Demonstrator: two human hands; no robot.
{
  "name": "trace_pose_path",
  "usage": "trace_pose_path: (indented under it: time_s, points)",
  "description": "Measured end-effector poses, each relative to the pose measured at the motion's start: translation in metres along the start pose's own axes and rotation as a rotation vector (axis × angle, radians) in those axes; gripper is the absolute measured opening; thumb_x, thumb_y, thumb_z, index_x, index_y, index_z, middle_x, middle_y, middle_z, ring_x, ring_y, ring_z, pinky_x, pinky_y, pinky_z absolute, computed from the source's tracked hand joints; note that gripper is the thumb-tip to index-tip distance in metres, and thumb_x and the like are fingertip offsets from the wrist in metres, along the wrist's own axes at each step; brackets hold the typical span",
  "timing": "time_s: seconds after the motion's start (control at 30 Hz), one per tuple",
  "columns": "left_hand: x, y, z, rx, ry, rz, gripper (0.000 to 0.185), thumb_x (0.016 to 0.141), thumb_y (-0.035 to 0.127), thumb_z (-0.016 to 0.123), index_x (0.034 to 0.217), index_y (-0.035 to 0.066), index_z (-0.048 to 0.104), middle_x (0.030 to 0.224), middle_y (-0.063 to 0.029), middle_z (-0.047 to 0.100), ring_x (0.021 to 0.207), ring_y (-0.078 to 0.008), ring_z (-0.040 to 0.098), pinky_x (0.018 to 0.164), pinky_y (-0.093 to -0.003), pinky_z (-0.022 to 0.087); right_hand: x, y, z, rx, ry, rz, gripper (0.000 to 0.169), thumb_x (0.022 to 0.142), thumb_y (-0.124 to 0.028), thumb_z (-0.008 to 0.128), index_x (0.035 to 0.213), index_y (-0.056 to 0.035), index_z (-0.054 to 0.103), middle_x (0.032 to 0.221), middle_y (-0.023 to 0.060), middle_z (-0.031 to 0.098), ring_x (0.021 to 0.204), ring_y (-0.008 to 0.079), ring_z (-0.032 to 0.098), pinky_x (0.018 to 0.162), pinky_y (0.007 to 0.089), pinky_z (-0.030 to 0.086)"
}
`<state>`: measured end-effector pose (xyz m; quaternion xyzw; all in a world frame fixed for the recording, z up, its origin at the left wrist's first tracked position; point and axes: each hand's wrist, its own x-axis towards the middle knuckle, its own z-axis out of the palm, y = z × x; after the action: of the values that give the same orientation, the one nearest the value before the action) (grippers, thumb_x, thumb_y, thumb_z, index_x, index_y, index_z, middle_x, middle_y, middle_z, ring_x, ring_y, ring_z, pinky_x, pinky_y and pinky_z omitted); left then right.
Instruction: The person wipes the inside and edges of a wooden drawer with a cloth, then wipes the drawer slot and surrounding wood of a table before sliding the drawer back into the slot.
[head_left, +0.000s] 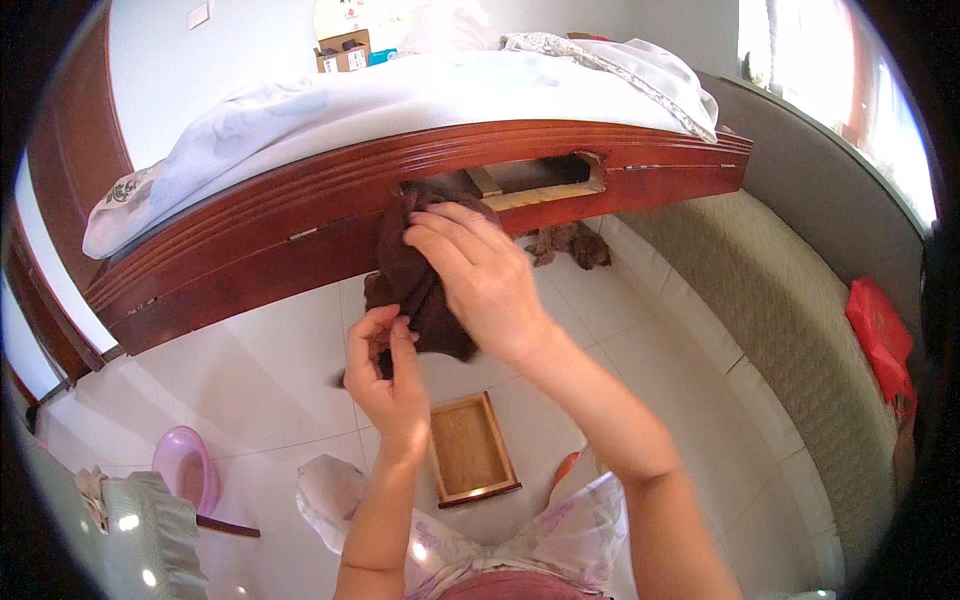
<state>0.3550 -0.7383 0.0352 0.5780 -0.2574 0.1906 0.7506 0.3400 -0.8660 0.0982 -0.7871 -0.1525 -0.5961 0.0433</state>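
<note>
A dark brown cloth (442, 315) hangs in front of a reddish-brown wooden table (315, 266), its top bunched at the left end of a drawer opening (551, 176). My right hand (480, 277) grips this upper part, fingers pointing toward the opening. Lower down on the left, my left hand (386, 367) pinches the cloth's edge between thumb and fingers. Part of the opening's left side is hidden behind the cloth. Below my hands, a shallow wooden drawer (471, 450) lies on the tiled floor, its dark front toward me.
A white tablecloth (420, 94) covers the tabletop, with a cardboard box (343, 51) behind. Brown curly fur, apparently a dog's (589, 247), shows under the table. A purple basin (185, 469) and a ruffled green cover (146, 525) are left; a mattress (757, 300) and red bag (881, 341) are right.
</note>
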Motion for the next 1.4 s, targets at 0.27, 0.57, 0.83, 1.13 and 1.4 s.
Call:
trace_pose_path:
  time_s: [0.27,0.57,0.83,1.13,1.4]
  points:
    - [-0.007,0.011,-0.018,-0.028,-0.075,-0.059,0.011,0.094,0.008,0.056,0.102,0.001,0.059,0.09,-0.0031,0.059,0.077,-0.0089,0.056,0.073,-0.0229,0.045,-0.01,0.046,-0.099,-0.422,-0.172,0.497,0.015,0.082,-0.006,0.056,0.096,-0.0053,0.062,0.089,0.0108,0.068,0.085,0.0337,0.064,0.072,0.0408,0.051]
    - [-0.027,-0.009,-0.034,-0.032,-0.156,-0.162,0.012,0.095,0.009,0.055,0.102,-0.001,0.059,0.09,-0.0043,0.06,0.075,-0.0093,0.056,0.072,-0.0231,0.045,-0.022,0.047,-0.058,-0.099,0.225,0.468,0.014,0.092,-0.002,0.054,0.104,-0.0004,0.06,0.11,0.0126,0.065,0.094,0.025,0.06,0.087,0.0341,0.047]
    - [-0.035,-0.032,-0.064,-0.073,-0.098,-0.271,0.011,0.095,0.008,0.054,0.1,0.0,0.06,0.087,-0.0042,0.061,0.075,-0.0108,0.058,0.07,-0.0242,0.047,-0.015,-0.011,0.014,0.057,0.171,0.153,0.019,0.08,0.009,0.059,0.095,-0.0022,0.063,0.107,0.011,0.066,0.099,0.0291,0.057,0.087,0.0368,0.048]
    - [-0.029,-0.015,-0.132,-0.009,0.057,-0.265,0.01,0.095,0.006,0.052,0.099,-0.001,0.059,0.09,-0.005,0.058,0.079,-0.0115,0.055,0.072,-0.0255,0.048,-0.013,-0.033,0.072,-0.17,0.192,0.06,0.054,0.082,-0.004,0.065,0.133,-0.0026,0.05,0.138,0.0151,0.049,0.122,0.0337,0.049,0.1,0.0419,0.04]
    - [-0.009,0.002,-0.151,-0.031,0.102,-0.173,0.011,0.095,0.008,0.052,0.099,-0.001,0.059,0.089,-0.0057,0.059,0.077,-0.0117,0.055,0.072,-0.026,0.047,0.03,-0.078,0.113,0.169,-0.027,-0.337,0.043,0.084,-0.005,0.054,0.126,-0.0037,0.057,0.132,0.009,0.056,0.114,0.0225,0.057,0.094,0.0324,0.047]
